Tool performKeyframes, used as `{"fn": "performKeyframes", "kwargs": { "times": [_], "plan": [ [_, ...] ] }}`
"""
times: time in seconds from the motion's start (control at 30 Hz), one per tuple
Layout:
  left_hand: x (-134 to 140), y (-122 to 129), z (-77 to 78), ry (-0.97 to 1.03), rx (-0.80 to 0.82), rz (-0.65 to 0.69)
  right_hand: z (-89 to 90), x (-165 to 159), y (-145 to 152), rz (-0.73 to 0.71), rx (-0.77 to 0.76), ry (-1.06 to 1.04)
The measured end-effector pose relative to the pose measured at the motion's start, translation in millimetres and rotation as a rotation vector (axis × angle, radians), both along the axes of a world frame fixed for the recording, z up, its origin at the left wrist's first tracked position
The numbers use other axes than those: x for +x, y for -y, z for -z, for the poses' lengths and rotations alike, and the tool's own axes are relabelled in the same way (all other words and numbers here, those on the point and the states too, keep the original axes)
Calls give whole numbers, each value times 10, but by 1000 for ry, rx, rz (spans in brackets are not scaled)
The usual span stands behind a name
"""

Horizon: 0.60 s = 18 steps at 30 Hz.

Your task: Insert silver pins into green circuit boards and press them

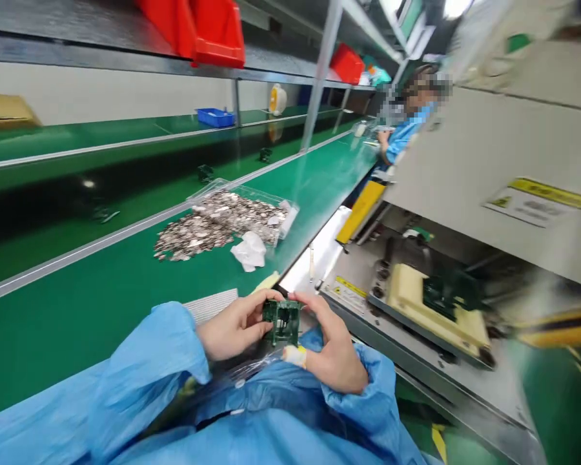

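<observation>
Between my hands, close to my body, is a small dark green plastic frame [285,321] with an opening in its middle. My left hand [242,326] pinches its left side with thumb and fingers. On the other side, my right hand [332,342] is curved round the frame, its fingertips at the top right edge; a white and yellow wrap covers the thumb tip. Ahead on the green bench [101,278] lies a heap of small silvery metal pieces [198,232], partly on a clear plastic bag or tray. A crumpled white tissue [249,252] sits beside the heap.
On the right stands a machine with a cream fixture [407,297] holding a dark green part [445,297]. A conveyor belt [145,168] carries several dark parts. Red bins [217,39] and a blue tray [215,117] are beyond. A co-worker in blue [409,132] is farther along.
</observation>
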<state>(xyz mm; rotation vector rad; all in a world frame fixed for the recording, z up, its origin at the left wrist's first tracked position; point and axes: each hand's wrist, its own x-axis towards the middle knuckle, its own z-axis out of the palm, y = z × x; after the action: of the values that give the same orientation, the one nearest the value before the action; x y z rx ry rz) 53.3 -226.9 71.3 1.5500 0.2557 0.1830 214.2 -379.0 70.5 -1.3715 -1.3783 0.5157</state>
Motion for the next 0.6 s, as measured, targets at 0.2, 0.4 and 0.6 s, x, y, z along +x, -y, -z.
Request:
{"fn": "performKeyframes", "kwargs": {
  "times": [0.2,0.4,0.6],
  "plan": [
    [1169,191,-499,169,361,264,-114,569,1077,632,294,-164],
    [2448,828,-589,393,587,132,-194,1066,1698,1240,434,-222],
    [2620,817,-533,360,421,72,-341,1469,1584,1040,195,-60]
  ]
}}
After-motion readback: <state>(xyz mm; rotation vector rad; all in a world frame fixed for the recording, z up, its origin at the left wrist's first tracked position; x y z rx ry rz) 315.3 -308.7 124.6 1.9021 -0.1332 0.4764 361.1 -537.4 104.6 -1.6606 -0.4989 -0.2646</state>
